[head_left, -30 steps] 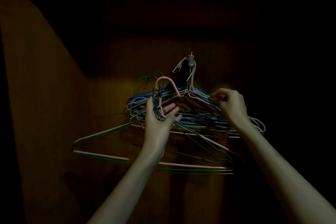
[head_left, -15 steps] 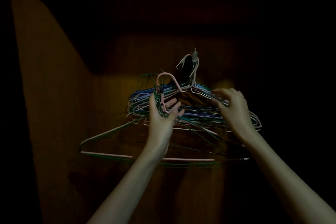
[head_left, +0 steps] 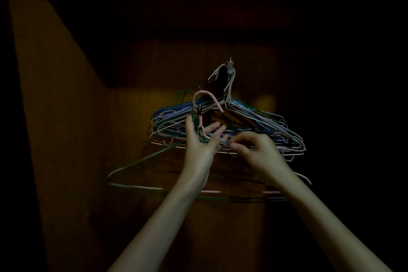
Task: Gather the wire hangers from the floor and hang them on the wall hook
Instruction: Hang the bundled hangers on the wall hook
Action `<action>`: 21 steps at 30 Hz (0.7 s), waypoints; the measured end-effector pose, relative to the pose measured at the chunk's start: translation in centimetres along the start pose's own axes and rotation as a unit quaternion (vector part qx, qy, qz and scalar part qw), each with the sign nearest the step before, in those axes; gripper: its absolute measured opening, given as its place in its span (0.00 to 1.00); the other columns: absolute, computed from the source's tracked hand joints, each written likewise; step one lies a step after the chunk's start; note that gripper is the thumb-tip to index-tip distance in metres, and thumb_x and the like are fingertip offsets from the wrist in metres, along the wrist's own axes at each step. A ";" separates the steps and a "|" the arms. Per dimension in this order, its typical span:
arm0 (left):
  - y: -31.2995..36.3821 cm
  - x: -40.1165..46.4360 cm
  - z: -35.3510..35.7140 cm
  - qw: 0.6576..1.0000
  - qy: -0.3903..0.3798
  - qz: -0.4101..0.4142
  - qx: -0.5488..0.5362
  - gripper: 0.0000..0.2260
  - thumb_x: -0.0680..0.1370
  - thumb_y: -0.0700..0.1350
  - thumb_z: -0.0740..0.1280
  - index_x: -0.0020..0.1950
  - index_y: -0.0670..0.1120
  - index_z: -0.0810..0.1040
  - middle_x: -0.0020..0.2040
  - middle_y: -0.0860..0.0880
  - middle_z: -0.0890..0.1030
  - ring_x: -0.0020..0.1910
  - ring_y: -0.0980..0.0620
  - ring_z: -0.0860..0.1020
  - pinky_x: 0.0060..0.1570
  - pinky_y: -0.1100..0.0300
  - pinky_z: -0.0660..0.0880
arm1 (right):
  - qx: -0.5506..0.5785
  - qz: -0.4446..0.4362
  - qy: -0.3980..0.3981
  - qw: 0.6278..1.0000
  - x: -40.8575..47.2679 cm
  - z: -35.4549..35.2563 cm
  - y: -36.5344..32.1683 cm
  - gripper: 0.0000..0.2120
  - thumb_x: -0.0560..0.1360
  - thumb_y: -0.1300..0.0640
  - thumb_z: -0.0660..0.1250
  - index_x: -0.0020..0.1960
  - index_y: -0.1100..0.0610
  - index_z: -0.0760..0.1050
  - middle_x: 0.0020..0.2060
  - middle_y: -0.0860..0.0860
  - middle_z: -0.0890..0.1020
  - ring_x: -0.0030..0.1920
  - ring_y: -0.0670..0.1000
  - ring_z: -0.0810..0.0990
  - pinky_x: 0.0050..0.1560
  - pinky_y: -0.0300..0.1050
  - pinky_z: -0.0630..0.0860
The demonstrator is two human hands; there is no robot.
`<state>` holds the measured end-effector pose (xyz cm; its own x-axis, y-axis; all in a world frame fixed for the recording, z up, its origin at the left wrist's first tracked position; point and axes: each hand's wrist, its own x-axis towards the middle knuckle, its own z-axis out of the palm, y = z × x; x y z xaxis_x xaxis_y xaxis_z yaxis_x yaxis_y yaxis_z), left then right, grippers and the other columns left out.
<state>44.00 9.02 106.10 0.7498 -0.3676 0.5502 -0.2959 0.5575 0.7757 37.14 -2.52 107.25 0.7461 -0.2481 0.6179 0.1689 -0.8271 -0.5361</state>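
Hangers (head_left: 249, 121) hung bunched on the wall hook (head_left: 230, 65); the left hand (head_left: 202, 146) gripped several more below, and the right hand (head_left: 256, 152) had crossed over, pinching one wire to separate.

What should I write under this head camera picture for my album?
Left hand holds loose hangers below the wall hook; right hand pinches a wire.

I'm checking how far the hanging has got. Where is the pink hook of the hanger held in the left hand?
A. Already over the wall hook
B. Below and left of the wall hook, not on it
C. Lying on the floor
B: the pink hook curls free above the left hand, lower and left of the wall hook.
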 end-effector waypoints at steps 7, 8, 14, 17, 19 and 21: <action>0.1 -0.6 -0.2 0.999 -0.028 0.017 0.039 0.34 0.77 0.34 0.63 0.76 0.53 0.49 0.54 0.50 0.79 0.53 0.54 0.81 0.48 0.64 0.79 | 0.144 0.063 -0.065 0.985 -0.5 -0.7 0.1 0.07 0.75 0.60 0.66 0.40 0.51 0.76 0.38 0.48 0.78 0.39 0.43 0.76 0.37 0.30 0.71; 0.1 -0.6 -0.2 0.999 -0.027 0.022 0.038 0.34 0.77 0.33 0.63 0.76 0.52 0.50 0.55 0.49 0.79 0.54 0.53 0.81 0.50 0.62 0.79 | 0.150 0.064 -0.057 0.985 -0.5 -0.8 0.1 0.07 0.76 0.60 0.66 0.40 0.51 0.76 0.37 0.47 0.78 0.39 0.43 0.76 0.37 0.29 0.71; 0.4 -1.2 -0.3 1.000 -0.015 0.019 0.005 0.33 0.77 0.31 0.62 0.75 0.52 0.54 0.59 0.39 0.76 0.58 0.46 0.79 0.55 0.56 0.78 | 0.126 0.050 0.090 0.987 0.3 -1.5 0.3 0.10 0.76 0.62 0.65 0.39 0.50 0.75 0.36 0.45 0.77 0.38 0.41 0.74 0.35 0.28 0.69; 0.7 -1.2 -0.3 0.999 -0.004 0.034 0.009 0.30 0.77 0.31 0.62 0.73 0.53 0.57 0.59 0.40 0.77 0.57 0.47 0.79 0.56 0.54 0.78 | 0.077 0.020 0.123 0.989 0.6 -2.2 0.5 0.09 0.75 0.62 0.66 0.39 0.51 0.75 0.35 0.43 0.77 0.38 0.40 0.74 0.36 0.28 0.68; 1.0 -1.2 -0.2 0.999 0.003 0.040 0.007 0.29 0.76 0.31 0.63 0.69 0.56 0.59 0.61 0.39 0.76 0.59 0.45 0.78 0.56 0.54 0.78 | 0.024 -0.003 0.154 0.988 0.7 -2.6 0.7 0.07 0.75 0.62 0.67 0.40 0.53 0.77 0.36 0.42 0.76 0.38 0.40 0.73 0.38 0.28 0.67; 1.2 -1.0 -0.2 0.999 0.008 0.039 0.002 0.30 0.77 0.31 0.62 0.72 0.54 0.58 0.61 0.39 0.76 0.59 0.46 0.78 0.56 0.54 0.77 | -0.018 -0.017 0.193 0.981 1.1 -3.1 0.8 0.03 0.74 0.61 0.68 0.43 0.55 0.80 0.39 0.47 0.76 0.39 0.42 0.71 0.39 0.24 0.65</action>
<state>43.02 10.20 106.47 0.7335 -0.3109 0.6044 -0.3569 0.5806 0.7318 36.10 -5.02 109.20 0.4404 -0.3867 0.8102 0.1606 -0.8540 -0.4949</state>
